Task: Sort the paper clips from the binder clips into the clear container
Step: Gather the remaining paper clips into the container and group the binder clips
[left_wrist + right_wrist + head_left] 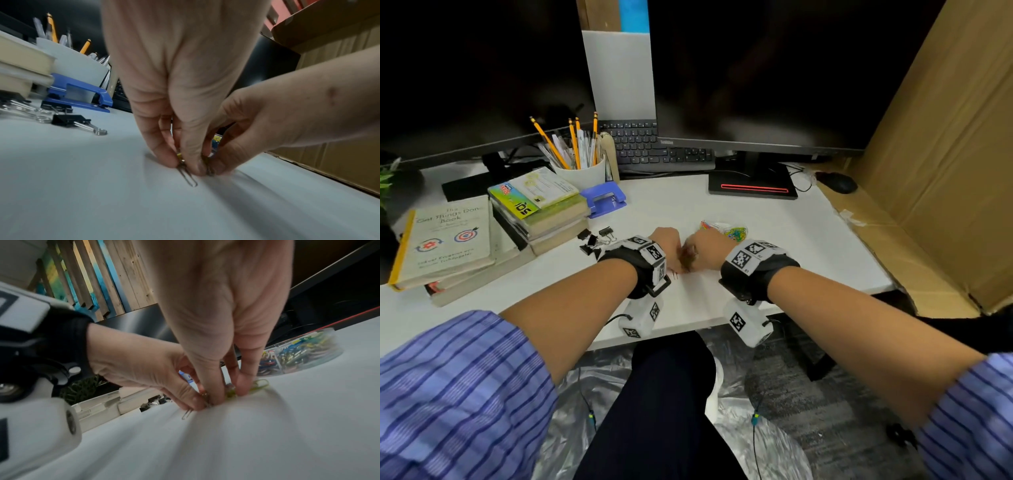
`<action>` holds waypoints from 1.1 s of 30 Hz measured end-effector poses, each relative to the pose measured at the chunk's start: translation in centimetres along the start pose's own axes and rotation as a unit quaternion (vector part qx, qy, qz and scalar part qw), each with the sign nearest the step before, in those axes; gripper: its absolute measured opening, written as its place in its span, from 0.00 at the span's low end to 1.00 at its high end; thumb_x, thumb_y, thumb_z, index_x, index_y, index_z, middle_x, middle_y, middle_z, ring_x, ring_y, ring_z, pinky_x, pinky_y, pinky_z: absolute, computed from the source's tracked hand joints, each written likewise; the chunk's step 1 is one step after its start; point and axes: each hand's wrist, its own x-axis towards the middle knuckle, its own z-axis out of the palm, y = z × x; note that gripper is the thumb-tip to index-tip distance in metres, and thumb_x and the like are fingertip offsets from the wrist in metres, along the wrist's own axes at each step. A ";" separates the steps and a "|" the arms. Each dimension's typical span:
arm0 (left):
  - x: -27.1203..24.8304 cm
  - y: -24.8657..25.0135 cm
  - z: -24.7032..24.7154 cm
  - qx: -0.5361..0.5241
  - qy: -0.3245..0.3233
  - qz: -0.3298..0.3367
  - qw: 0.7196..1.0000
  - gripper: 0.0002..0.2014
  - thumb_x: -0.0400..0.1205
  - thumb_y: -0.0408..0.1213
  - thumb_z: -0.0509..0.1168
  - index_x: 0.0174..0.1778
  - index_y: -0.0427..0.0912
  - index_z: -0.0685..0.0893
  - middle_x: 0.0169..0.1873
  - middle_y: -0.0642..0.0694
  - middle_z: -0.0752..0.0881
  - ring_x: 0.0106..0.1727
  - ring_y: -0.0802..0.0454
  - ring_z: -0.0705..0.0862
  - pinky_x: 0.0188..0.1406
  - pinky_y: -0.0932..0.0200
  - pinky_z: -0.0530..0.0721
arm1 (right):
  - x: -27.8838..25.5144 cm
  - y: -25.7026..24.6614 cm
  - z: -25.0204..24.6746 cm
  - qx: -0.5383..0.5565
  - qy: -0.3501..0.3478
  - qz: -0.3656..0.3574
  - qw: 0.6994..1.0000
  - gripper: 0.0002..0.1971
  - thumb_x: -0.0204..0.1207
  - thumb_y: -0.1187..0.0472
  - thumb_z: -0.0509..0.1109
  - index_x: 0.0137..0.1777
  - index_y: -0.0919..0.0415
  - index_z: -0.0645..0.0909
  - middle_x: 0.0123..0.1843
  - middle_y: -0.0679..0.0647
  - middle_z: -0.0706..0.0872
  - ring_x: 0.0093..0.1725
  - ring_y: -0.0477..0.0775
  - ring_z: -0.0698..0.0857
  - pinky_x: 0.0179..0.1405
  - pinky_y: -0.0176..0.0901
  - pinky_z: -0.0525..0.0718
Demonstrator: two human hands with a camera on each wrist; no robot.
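Observation:
Both hands meet fingertip to fingertip on the white desk (774, 246) over a small cluster of paper clips. My left hand (185, 164) pinches clips against the desk, and a silver paper clip (189, 177) sticks out beneath its fingers. My right hand (228, 394) pinches there too, with a yellow-green paper clip (259, 385) under its fingertips. The clear container (298, 353), divided and holding coloured paper clips, stands just beyond the right hand (705, 250). Black binder clips (592, 240) lie to the left of the left hand (664, 246).
A blue hole punch (604, 198), stacked books (541, 212) and a white pencil cup (582, 171) stand at the back left. A keyboard (650, 147) and monitor base (753, 185) sit behind. Cardboard (928, 171) walls the right side.

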 end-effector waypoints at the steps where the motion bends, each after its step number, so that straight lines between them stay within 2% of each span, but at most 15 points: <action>1: 0.1 0.2 0.0 0.003 0.001 0.001 1.000 0.19 0.73 0.39 0.76 0.54 0.29 0.86 0.44 0.33 0.85 0.50 0.40 0.84 0.43 0.60 0.73 | 0.1 0.0 0.1 0.006 0.016 -0.002 1.000 0.13 0.72 0.60 0.72 0.55 0.64 0.85 0.52 0.61 0.90 0.53 0.62 0.87 0.52 0.46 0.85; 3: 0.3 0.4 -0.1 0.005 0.009 0.000 1.000 0.19 0.74 0.39 0.74 0.54 0.28 0.87 0.35 0.38 0.84 0.52 0.40 0.87 0.46 0.56 0.79 | 0.2 0.0 0.3 0.010 0.044 0.001 0.999 0.12 0.74 0.64 0.71 0.57 0.66 0.85 0.55 0.62 0.89 0.57 0.63 0.86 0.52 0.45 0.82; 5: 0.4 0.5 -0.1 0.010 0.020 -0.002 1.000 0.17 0.76 0.38 0.73 0.56 0.28 0.86 0.45 0.33 0.88 0.57 0.39 0.87 0.54 0.54 0.82 | 0.4 -0.1 0.4 0.022 0.063 0.001 0.998 0.12 0.75 0.66 0.69 0.57 0.67 0.85 0.56 0.64 0.89 0.57 0.63 0.86 0.53 0.46 0.81; 7: 0.5 0.5 0.0 0.015 0.029 0.006 0.999 0.15 0.78 0.36 0.70 0.56 0.28 0.86 0.54 0.32 0.88 0.59 0.37 0.86 0.55 0.53 0.82 | 0.5 0.1 0.4 0.032 0.067 0.005 0.997 0.11 0.75 0.67 0.68 0.54 0.69 0.86 0.53 0.65 0.89 0.55 0.64 0.86 0.52 0.47 0.82; 12: 0.6 0.9 -1.3 -0.021 0.049 0.031 0.998 0.13 0.78 0.34 0.70 0.56 0.32 0.87 0.57 0.36 0.88 0.59 0.39 0.85 0.58 0.54 0.81 | -0.1 1.2 -1.2 0.070 0.083 0.017 0.994 0.12 0.75 0.62 0.71 0.53 0.68 0.89 0.52 0.62 0.90 0.53 0.59 0.87 0.51 0.46 0.83; 14: 0.8 1.5 -2.4 -0.060 0.052 0.032 0.996 0.13 0.77 0.35 0.72 0.55 0.33 0.88 0.47 0.39 0.89 0.50 0.44 0.87 0.56 0.57 0.83 | -0.3 2.5 -2.5 0.133 0.091 0.034 0.986 0.11 0.74 0.60 0.73 0.51 0.65 0.90 0.51 0.59 0.91 0.45 0.53 0.86 0.40 0.40 0.83; 16: 1.2 2.4 -3.3 -0.099 0.061 0.034 0.993 0.12 0.77 0.36 0.72 0.54 0.34 0.88 0.30 0.47 0.85 0.35 0.52 0.84 0.44 0.62 0.84 | -0.4 4.0 -3.8 0.165 0.100 0.052 0.980 0.09 0.74 0.58 0.74 0.50 0.62 0.90 0.49 0.56 0.92 0.39 0.48 0.84 0.31 0.31 0.79; 18: 1.8 3.6 -3.5 -0.125 0.072 0.032 0.989 0.12 0.77 0.35 0.72 0.55 0.34 0.88 0.25 0.52 0.81 0.37 0.52 0.84 0.45 0.61 0.84 | -0.5 5.4 -4.5 0.171 0.102 0.067 0.978 0.11 0.75 0.57 0.74 0.53 0.60 0.89 0.46 0.53 0.89 0.33 0.41 0.82 0.25 0.26 0.74; 19: 2.0 4.2 -3.5 -0.139 0.077 0.031 0.987 0.13 0.77 0.34 0.72 0.55 0.33 0.88 0.28 0.50 0.83 0.42 0.51 0.85 0.51 0.58 0.85 | -0.5 5.9 -4.8 0.173 0.101 0.074 0.977 0.11 0.75 0.58 0.74 0.55 0.61 0.89 0.47 0.53 0.89 0.33 0.40 0.81 0.26 0.24 0.75; 21: 2.5 5.2 -3.4 -0.163 0.086 0.026 0.983 0.13 0.77 0.33 0.72 0.56 0.32 0.88 0.41 0.41 0.90 0.48 0.48 0.87 0.61 0.54 0.86 | -0.3 6.7 -5.0 0.154 0.107 0.083 0.979 0.12 0.76 0.58 0.73 0.57 0.60 0.88 0.53 0.55 0.90 0.40 0.45 0.83 0.38 0.30 0.78; 23: 2.9 6.0 -3.1 -0.160 0.093 0.025 0.982 0.12 0.79 0.33 0.70 0.55 0.33 0.89 0.53 0.38 0.91 0.51 0.47 0.88 0.60 0.53 0.86 | -0.2 7.1 -5.1 0.133 0.114 0.088 0.981 0.12 0.76 0.59 0.72 0.58 0.60 0.87 0.58 0.56 0.89 0.49 0.51 0.84 0.45 0.39 0.78; 25: 3.2 6.6 -2.9 -0.141 0.103 0.029 0.984 0.13 0.79 0.35 0.69 0.56 0.34 0.88 0.57 0.39 0.89 0.58 0.44 0.88 0.53 0.58 0.85 | -0.1 7.4 -5.1 0.120 0.116 0.084 0.982 0.12 0.77 0.60 0.71 0.58 0.60 0.87 0.59 0.56 0.88 0.54 0.54 0.84 0.47 0.40 0.76; 27: 3.4 7.0 -2.8 -0.131 0.116 0.040 0.984 0.14 0.79 0.36 0.70 0.58 0.33 0.88 0.61 0.39 0.87 0.63 0.42 0.85 0.48 0.61 0.82 | -0.2 7.9 -5.0 0.118 0.115 0.076 0.983 0.11 0.76 0.62 0.72 0.57 0.60 0.87 0.59 0.56 0.88 0.56 0.54 0.84 0.49 0.38 0.74; 30: 3.9 7.1 -2.4 -0.125 0.131 0.050 0.982 0.11 0.78 0.32 0.70 0.55 0.34 0.89 0.59 0.41 0.87 0.63 0.43 0.84 0.59 0.58 0.82 | -0.3 8.6 -4.6 0.120 0.101 0.062 0.986 0.10 0.74 0.66 0.73 0.55 0.59 0.89 0.58 0.55 0.89 0.53 0.50 0.83 0.50 0.36 0.76; 33: 4.5 6.7 -1.8 -0.114 0.133 0.062 0.983 0.08 0.77 0.30 0.71 0.52 0.35 0.90 0.56 0.42 0.89 0.60 0.44 0.86 0.57 0.58 0.83 | -0.4 9.1 -4.6 0.114 0.093 0.049 0.988 0.11 0.73 0.69 0.73 0.53 0.58 0.90 0.57 0.56 0.89 0.53 0.50 0.84 0.54 0.38 0.81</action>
